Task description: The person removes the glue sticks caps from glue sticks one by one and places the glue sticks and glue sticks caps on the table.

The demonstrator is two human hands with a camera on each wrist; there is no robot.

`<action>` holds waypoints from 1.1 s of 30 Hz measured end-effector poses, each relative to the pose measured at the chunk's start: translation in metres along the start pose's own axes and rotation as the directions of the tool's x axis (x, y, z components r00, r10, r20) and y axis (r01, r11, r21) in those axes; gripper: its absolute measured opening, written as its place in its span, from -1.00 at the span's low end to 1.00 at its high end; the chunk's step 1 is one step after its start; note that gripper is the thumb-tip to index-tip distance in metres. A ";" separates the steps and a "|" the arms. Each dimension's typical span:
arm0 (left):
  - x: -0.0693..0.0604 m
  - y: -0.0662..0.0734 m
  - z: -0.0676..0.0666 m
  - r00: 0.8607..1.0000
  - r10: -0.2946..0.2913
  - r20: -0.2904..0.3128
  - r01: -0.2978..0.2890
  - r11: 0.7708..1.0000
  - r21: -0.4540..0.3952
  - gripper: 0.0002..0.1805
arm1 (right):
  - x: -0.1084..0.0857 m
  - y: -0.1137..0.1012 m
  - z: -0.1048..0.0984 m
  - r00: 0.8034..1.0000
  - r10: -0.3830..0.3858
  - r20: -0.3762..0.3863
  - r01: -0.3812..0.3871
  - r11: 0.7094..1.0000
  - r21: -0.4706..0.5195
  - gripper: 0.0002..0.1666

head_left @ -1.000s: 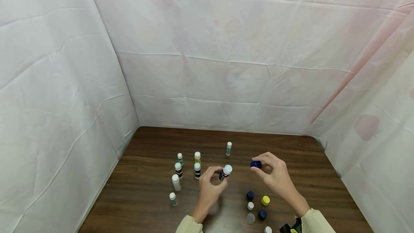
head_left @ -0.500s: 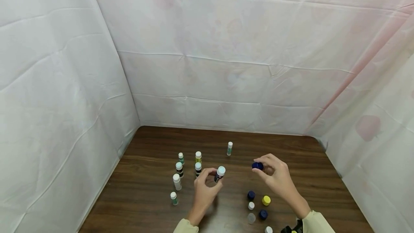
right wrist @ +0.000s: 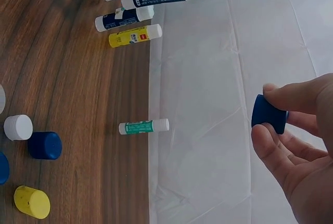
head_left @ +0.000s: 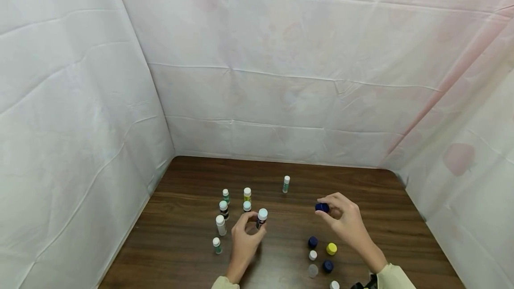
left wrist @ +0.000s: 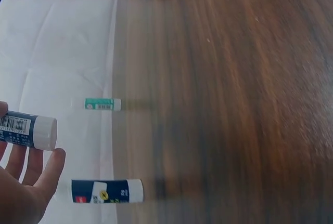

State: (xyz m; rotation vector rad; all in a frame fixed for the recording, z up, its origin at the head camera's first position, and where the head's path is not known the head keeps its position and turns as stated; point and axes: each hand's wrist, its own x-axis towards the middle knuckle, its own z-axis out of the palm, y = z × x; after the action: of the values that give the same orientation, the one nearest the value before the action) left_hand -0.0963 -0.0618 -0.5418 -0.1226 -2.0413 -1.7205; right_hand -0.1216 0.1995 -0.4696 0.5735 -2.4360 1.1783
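In the head view my left hand (head_left: 245,239) grips a dark blue glue stick (head_left: 262,218) above the table. Its white end points up, and its barcode label shows in the left wrist view. Just behind it a second dark blue glue stick (right wrist: 125,18) stands beside a yellow glue stick (right wrist: 136,36). My right hand (head_left: 347,220) pinches a blue cap (right wrist: 269,114) between thumb and fingers, raised over the right side of the table. A small green glue stick (head_left: 286,184) stands alone at the back, between the two hands.
Several glue sticks, including a white one (head_left: 221,225) and a small green one (head_left: 217,245), stand at the left. Loose caps lie front right: blue (head_left: 312,241), yellow (head_left: 331,249), white (head_left: 312,255) and translucent (head_left: 313,271). White cloth (head_left: 257,79) walls off the table (head_left: 168,244).
My left hand has moved left with the dark blue glue stick, towards the standing glue sticks. The right hand has barely shifted and keeps hold of the blue cap.
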 end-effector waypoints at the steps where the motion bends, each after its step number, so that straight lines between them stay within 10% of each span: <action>1: 0.000 -0.002 -0.001 1.000 -0.005 -0.003 0.005 1.000 0.004 -0.68 | 0.000 0.000 0.000 1.000 0.001 0.000 -0.001 1.000 0.002 -0.60; 33: -0.005 -0.046 -0.013 0.982 -0.159 -0.104 0.162 0.987 0.021 -0.72 | -0.016 0.018 -0.002 0.997 0.079 0.004 -0.079 0.994 -0.072 -0.60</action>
State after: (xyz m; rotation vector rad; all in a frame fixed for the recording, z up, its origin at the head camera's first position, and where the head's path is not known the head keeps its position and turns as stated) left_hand -0.1050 -0.0828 -0.5846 0.1403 -2.0482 -1.7524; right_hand -0.1173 0.2139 -0.4880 0.4647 -2.5166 1.1155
